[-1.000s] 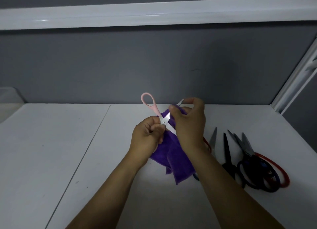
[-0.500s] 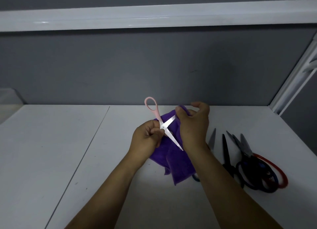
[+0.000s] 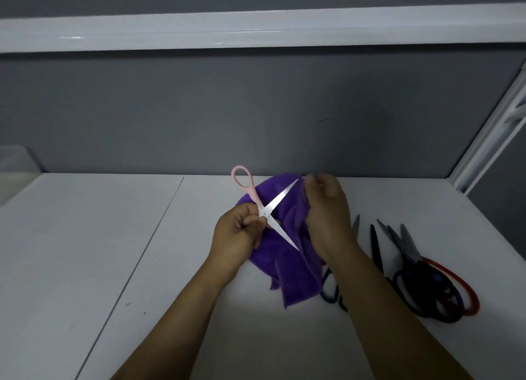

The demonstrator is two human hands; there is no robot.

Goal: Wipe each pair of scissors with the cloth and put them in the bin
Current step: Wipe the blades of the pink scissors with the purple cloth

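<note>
Since the earlier frame my right hand (image 3: 327,214) has slid off the upper blade, now bare, and the blades gape wider; my left hand (image 3: 236,234) grips the pink-handled steel scissors (image 3: 280,198) at the pivot, before the purple cloth (image 3: 293,271) bunched in my right fingers; one pair held, one cloth; dark-handled scissors (image 3: 412,271) heaped on the white table (image 3: 85,251) beside my right wrist overlap, count uncertain.

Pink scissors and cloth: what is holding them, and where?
The left hand grips the pink scissors by one handle, beside the pivot, blades spread. The right hand pinches the purple cloth near its upper edge.
</note>
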